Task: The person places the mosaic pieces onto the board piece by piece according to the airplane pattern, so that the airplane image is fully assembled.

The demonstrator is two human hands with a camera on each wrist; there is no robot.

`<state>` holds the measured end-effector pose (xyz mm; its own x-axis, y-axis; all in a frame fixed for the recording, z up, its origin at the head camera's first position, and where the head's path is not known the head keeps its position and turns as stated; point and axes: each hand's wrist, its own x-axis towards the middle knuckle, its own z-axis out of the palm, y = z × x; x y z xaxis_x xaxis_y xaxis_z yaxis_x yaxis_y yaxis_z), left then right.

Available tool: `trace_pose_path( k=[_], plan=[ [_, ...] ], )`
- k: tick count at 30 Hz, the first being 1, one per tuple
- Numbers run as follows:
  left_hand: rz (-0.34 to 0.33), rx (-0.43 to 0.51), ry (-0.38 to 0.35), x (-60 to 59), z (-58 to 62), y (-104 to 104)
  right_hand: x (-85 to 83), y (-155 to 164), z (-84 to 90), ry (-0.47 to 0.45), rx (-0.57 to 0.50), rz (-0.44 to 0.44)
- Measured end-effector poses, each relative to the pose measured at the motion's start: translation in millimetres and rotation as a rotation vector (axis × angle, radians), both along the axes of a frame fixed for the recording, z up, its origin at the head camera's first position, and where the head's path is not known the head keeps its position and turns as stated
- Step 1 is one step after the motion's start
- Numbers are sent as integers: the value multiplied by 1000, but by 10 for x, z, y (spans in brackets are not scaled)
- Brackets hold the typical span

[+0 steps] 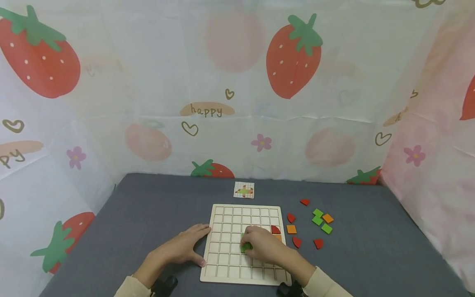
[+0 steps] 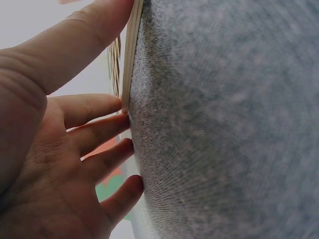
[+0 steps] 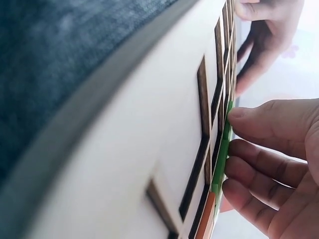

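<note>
left hand at grid board edge, right hand on green tile

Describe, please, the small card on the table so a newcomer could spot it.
On the grey table, look just beyond the far edge of the wooden grid board. The card lies there alone, a white square with a printed pattern, unlike the solid-coloured tiles at right.

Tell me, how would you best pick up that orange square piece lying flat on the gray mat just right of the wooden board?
The orange square lies flat on the gray mat, apart from the red pieces beside it. Probably best to come straight down from above and pinch two opposite straight edges between thumb and fingertip. It looks thin, so sliding a nail under one edge may help. The wooden board to its left leaves the right side freer.
</note>
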<state>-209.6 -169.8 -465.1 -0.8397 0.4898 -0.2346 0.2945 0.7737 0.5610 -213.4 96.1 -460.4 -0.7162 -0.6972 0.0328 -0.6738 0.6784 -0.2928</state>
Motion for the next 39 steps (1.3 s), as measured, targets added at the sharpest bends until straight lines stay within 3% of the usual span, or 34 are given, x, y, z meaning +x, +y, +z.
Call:
trace_pose_path(
  k=[7, 12, 18, 25, 34, 39],
  plan=[
    [7, 1, -13, -3, 7, 11, 20, -7, 28, 10, 4, 7],
    [-6, 3, 4, -1, 2, 5, 19, 5, 38, -32, -15, 1],
    [-16, 2, 16, -14, -27, -10, -7, 80, 34, -123, -92, -47],
    [-19, 8, 20, -8, -19, -12, -66, 272, 37, -138, -170, -85],
    [-29, -1, 36, 7, 9, -25, -96, 613, 106, -162, -233, -194],
    [-15, 13, 5, -2, -6, -18, -107, 843, 106, -165, -263, -271]
  ],
)
